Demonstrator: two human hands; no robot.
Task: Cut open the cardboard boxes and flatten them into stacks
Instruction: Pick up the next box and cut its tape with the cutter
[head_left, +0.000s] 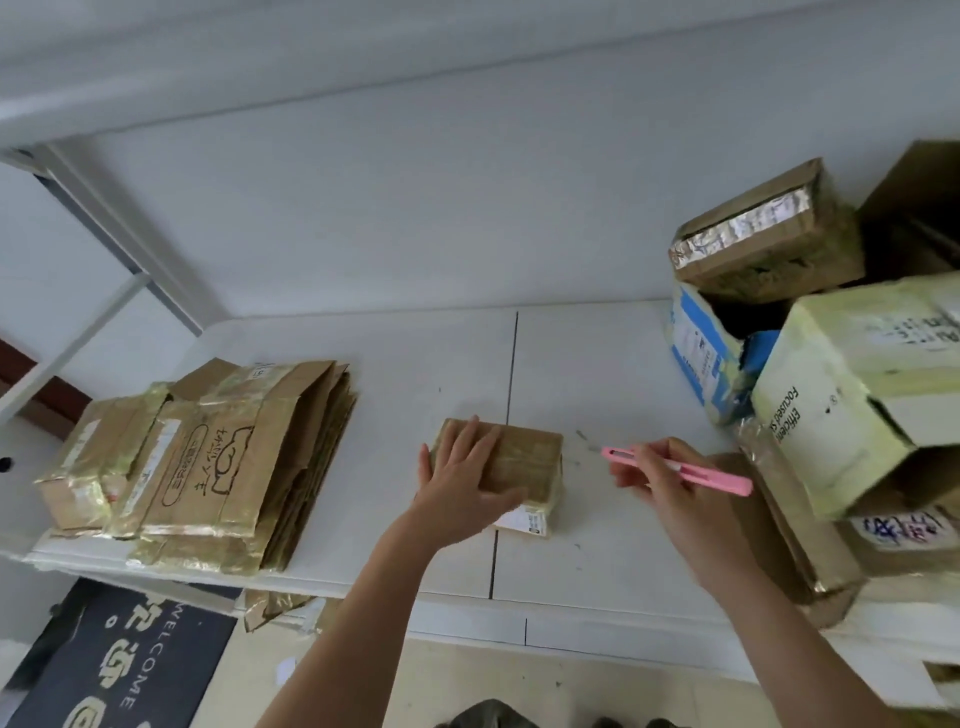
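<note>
On the white table (597, 364): squat taped-cardboard box (530, 462); slim pink cutter (691, 470)

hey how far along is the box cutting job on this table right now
Done: a stack of flattened boxes lies at the table's left. In hand: the left hand presses flat on a small taped box, still closed, while the right hand holds a pink cutter beside it. Left: several uncut boxes piled on the right.

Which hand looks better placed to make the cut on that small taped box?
The right hand: it holds the pink cutter beside the small box, while the left hand lies flat on it.
</note>
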